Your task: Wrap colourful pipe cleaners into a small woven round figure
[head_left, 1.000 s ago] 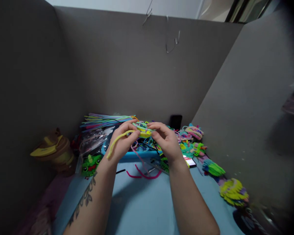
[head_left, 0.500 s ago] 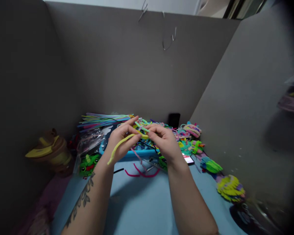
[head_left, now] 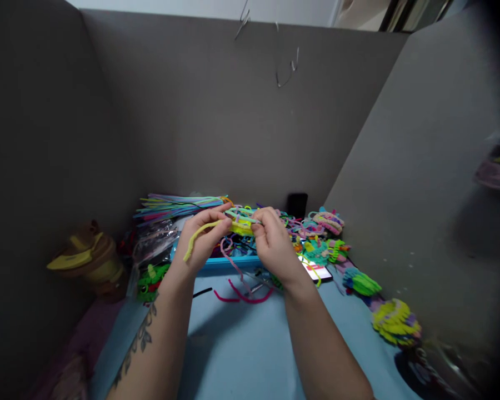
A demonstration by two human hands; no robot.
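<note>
My left hand (head_left: 203,232) pinches the left side of a yellow and mint-green pipe-cleaner piece (head_left: 241,226). A fuzzy yellow pipe-cleaner end (head_left: 194,240) sticks out over the back of that hand and bends downward. On the other side my right hand (head_left: 271,240) closes its thumb and fingers on the same piece. The piece is held up in front of a blue tray (head_left: 233,263) full of coloured pipe cleaners. How its strands cross between the fingertips is partly hidden.
Magenta pipe cleaners (head_left: 250,300) and a short black piece (head_left: 202,292) lie on the blue table (head_left: 241,344). A pipe-cleaner bundle (head_left: 179,204) is at the back left. A lit phone (head_left: 319,272) and fuzzy figures (head_left: 395,322) line the right; a green figure (head_left: 149,282) sits left.
My right hand has turned, its fingers now curled more tightly round the piece. My left hand has shifted slightly left. A yellow strand now shows over the phone.
</note>
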